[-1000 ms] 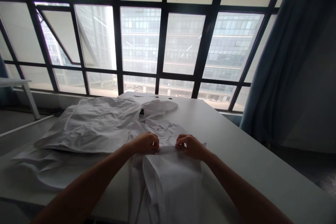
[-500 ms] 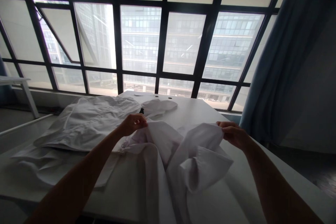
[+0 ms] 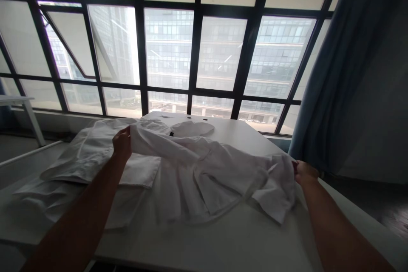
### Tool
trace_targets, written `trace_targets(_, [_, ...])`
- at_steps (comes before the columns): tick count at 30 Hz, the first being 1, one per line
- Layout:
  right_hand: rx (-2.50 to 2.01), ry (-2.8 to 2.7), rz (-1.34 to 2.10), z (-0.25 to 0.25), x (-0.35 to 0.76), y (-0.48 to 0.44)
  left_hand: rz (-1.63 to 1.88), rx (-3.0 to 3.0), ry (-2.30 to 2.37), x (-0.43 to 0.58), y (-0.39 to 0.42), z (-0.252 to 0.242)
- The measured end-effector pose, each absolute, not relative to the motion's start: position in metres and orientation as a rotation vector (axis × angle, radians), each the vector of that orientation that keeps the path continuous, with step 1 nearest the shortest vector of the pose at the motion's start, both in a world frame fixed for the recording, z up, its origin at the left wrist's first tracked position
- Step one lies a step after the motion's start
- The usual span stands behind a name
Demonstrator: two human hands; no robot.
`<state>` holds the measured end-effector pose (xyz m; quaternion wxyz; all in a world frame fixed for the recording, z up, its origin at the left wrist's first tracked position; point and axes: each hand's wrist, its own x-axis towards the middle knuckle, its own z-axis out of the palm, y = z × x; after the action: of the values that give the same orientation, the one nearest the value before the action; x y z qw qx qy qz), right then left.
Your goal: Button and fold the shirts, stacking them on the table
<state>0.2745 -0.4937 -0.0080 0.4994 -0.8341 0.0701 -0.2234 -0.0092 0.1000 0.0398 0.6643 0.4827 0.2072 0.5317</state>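
A white long-sleeved garment (image 3: pixel 219 174) is stretched sideways above the white table (image 3: pixel 204 244), its lower part hanging in loose folds. My left hand (image 3: pixel 122 143) is closed on its left end, which looks like a sleeve. At the opposite end, my right hand (image 3: pixel 305 173) grips the cloth with bent fingers, near the table's right edge. A loose flap hangs beside the right hand. Whether it is a shirt or a coat, I cannot tell.
Rumpled white clothes (image 3: pixel 76 153) are piled on the table's left side, partly behind my left arm. More white cloth (image 3: pixel 193 128) lies toward the back, by a small black item (image 3: pixel 171 134). Windows stand behind the table; a blue curtain (image 3: pixel 321 93) hangs at right.
My hands have moved apart, the left one leftward and the right one slightly right and down. The bunched garment is now spread out between them.
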Motion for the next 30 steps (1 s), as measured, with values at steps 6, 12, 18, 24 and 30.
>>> trace_targets(6, [-2.142, -0.162, -0.448, -0.006, 0.256, -0.433, 1.639, 1.693, 0.444, -0.013, 0.065, 0.045])
trace_targets(12, [-2.112, -1.082, 0.248, -0.010, 0.203, -0.366, 0.329, 2.454, -0.578, -0.008, -0.044, 0.019])
trace_targets(18, [-2.246, -1.011, 0.217, -0.032, 0.208, -0.363, 0.070, 2.682, -0.783, 0.000, -0.087, -0.018])
trace_targets(24, [-2.338, -1.006, 0.180, -0.024, 0.215, -0.369, -0.615, 1.975, -0.903, -0.028, -0.111, -0.004])
trace_targets(30, [-2.522, -0.963, -0.207, 0.004, 0.182, -0.354, -0.207, 1.962, -0.543, -0.024, -0.088, 0.025])
